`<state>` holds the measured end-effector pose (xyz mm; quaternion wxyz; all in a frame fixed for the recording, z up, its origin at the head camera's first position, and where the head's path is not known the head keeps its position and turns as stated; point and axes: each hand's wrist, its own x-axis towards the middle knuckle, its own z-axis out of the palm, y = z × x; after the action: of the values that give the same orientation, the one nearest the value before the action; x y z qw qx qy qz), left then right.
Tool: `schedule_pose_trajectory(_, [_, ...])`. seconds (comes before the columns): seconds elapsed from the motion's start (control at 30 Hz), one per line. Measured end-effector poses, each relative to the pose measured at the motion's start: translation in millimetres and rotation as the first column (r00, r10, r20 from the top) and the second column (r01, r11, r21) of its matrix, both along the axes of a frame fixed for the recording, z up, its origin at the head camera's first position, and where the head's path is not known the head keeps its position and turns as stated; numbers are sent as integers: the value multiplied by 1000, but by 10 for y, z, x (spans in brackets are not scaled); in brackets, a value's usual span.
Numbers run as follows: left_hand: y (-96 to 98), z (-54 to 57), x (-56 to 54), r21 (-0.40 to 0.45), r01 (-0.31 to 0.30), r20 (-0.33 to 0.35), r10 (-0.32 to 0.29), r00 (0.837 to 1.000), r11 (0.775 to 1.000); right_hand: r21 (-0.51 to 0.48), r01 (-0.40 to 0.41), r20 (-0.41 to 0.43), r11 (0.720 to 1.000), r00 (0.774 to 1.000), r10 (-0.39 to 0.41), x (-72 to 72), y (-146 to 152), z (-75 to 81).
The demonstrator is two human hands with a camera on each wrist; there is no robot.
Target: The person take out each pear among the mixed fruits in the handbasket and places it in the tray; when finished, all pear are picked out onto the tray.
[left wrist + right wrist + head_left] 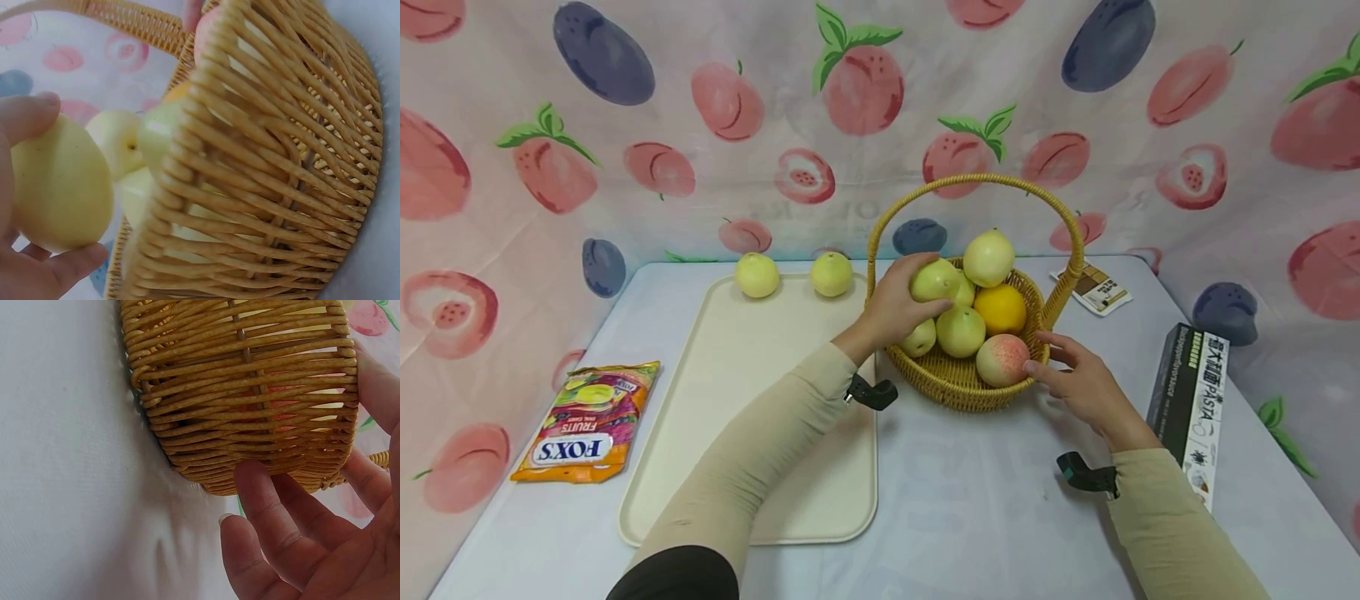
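Note:
My left hand point(897, 307) holds a yellow-green pear point(934, 282) between thumb and fingers over the left side of the wicker basket point(958, 400). In the left wrist view this held pear point(62, 184) is beside the basket rim, above the fruit within. Several more pears, an orange point(1001, 310) and a peach point(1002, 361) lie inside the basket. At the basket's right rim, my right hand point(1090, 392) grips the edge near the peach. Its thumb is on the rim and its fingers point(259, 487) are against the outer weave in the right wrist view.
A cream tray point(775, 400) lies left of the basket, two pears point(757, 275) at its far edge. A candy bag point(591, 421) is left of it. On the right are a pasta box point(1191, 400) and a small packet point(1097, 287). The basket's tall handle point(973, 179) arches overhead.

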<state>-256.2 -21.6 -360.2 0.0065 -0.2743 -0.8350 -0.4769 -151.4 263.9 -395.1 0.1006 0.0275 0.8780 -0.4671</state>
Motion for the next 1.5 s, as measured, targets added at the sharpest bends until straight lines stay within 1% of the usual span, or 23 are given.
schedule_pose_trajectory(0.2, [-38, 86, 72, -11, 11, -12, -11, 1000, 1000, -2, -2, 1, 1000, 1000, 2, -6, -4, 0])
schedule_pose_trajectory(0.5, [-146, 189, 212, 23, 42, -15, -41, 999, 999, -2, -4, -7, 1000, 1000, 3, -1, -20, 15])
schedule_pose_trajectory(0.8, [-290, 219, 379, 22, 78, -2, -78, 997, 997, -6, -6, -15, 1000, 1000, 6, 5, -15, 4])
schedule_pose_trajectory(1.0, [-396, 266, 483, 15, 59, -12, -59, 998, 998, -7, -8, -22, 1000, 1000, 8, 5, -14, 13])
schedule_pose_trajectory(1.13, [-482, 290, 532, 28, 52, 2, -52, 999, 998, -7, -10, -21, 1000, 1000, 10, 6, -8, 13])
schedule_pose_trajectory(1.3, [-611, 297, 569, 35, 31, 13, -32, 999, 999, -8, -10, -20, 1000, 1000, 10, 7, -6, 3])
schedule_pose_trajectory(1.5, [-791, 290, 575, 19, -28, 27, 27, 999, 999, -4, -8, -24, 1000, 1000, 8, -2, -12, 5])
